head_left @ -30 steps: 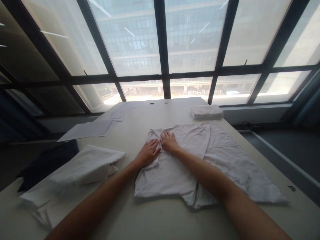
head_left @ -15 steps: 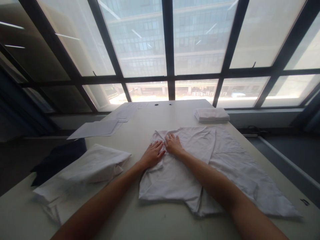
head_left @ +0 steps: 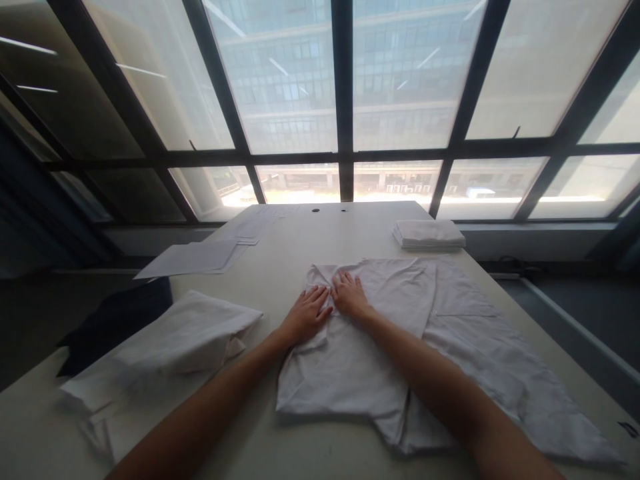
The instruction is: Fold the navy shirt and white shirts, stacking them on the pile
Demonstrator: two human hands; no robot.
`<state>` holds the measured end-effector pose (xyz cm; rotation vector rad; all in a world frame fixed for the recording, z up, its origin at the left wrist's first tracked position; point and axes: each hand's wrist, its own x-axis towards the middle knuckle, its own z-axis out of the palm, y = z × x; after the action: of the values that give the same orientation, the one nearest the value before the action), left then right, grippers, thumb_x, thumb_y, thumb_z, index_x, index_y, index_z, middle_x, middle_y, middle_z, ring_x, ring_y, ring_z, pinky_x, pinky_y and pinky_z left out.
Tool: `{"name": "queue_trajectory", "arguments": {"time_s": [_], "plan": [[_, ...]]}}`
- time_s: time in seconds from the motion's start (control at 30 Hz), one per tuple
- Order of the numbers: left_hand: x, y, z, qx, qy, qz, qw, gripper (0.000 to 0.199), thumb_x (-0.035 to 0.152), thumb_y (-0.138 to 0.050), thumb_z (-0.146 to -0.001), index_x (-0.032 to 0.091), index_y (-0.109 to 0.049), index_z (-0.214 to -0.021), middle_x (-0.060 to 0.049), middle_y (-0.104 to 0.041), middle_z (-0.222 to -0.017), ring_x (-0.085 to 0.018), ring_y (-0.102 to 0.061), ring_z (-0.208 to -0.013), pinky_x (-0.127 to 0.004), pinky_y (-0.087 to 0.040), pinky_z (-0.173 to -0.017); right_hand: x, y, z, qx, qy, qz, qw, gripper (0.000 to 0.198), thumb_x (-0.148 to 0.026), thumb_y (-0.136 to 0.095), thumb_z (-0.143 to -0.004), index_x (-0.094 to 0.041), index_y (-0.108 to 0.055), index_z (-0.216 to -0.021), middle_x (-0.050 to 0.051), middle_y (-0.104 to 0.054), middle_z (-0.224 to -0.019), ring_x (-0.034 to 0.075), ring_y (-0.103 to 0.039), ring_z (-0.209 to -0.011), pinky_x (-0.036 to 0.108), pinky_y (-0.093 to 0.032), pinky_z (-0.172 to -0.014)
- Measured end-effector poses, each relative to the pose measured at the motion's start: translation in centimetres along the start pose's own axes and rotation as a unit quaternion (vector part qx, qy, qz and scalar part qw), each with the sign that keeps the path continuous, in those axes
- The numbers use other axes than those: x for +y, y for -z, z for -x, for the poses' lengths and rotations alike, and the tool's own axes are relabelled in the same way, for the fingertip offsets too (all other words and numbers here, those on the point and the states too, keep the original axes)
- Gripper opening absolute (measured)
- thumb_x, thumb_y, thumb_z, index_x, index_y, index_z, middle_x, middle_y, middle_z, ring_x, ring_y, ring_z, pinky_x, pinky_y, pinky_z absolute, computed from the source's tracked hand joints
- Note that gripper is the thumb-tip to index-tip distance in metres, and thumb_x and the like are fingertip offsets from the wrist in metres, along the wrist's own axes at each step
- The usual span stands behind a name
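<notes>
A white garment, which looks like a shirt or coat, lies partly folded over on the table, its wider part spreading to the right. My left hand rests flat on its left edge near the collar end, fingers extended. Just beside it, my right hand also presses flat on the cloth, fingers stretched toward the window. Neither hand grips anything. Small creases run through the cloth around the fingertips.
On the left lie a crumpled white cloth and a dark cloth. Paper sheets lie farther back on the white table. A folded white stack sits at the back right edge. Large windows stand beyond.
Both hands stay on the garment in nearly the same place. The view has shifted slightly, so the right side of the scene appears a little farther right and lower.
</notes>
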<state>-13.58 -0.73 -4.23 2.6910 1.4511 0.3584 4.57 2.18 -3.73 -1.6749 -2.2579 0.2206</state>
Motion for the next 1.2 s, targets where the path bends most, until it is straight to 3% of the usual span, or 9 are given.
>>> {"name": "queue_trajectory", "arguments": {"time_s": [0.3, 1.2], "plan": [[0.59, 0.78, 0.34, -0.007, 0.009, 0.009, 1.0, 0.06, 0.047, -0.042, -0.103, 0.016, -0.042, -0.154, -0.015, -0.04, -0.159, -0.031, -0.031, -0.151, -0.054, -0.024, -0.122, -0.31, 0.1, -0.08, 0.001, -0.006, -0.005, 1.0, 0.052, -0.037, -0.037, -0.102, -0.016, -0.048, -0.148, 0.017, -0.035, -0.162, 0.03, -0.026, -0.151, 0.054, -0.017, -0.121], [-0.37, 0.11, 0.25, 0.01, 0.001, 0.023, 1.0, 0.058, 0.047, -0.043, -0.104, 0.019, -0.042, -0.155, -0.01, -0.041, -0.16, -0.03, -0.033, -0.15, -0.053, -0.027, -0.122, -0.37, 0.24, 0.16, 0.008, -0.008, -0.021, 1.0, 0.051, -0.033, -0.041, -0.102, -0.015, -0.048, -0.149, 0.018, -0.035, -0.162, 0.03, -0.026, -0.151, 0.054, -0.015, -0.121]]}}
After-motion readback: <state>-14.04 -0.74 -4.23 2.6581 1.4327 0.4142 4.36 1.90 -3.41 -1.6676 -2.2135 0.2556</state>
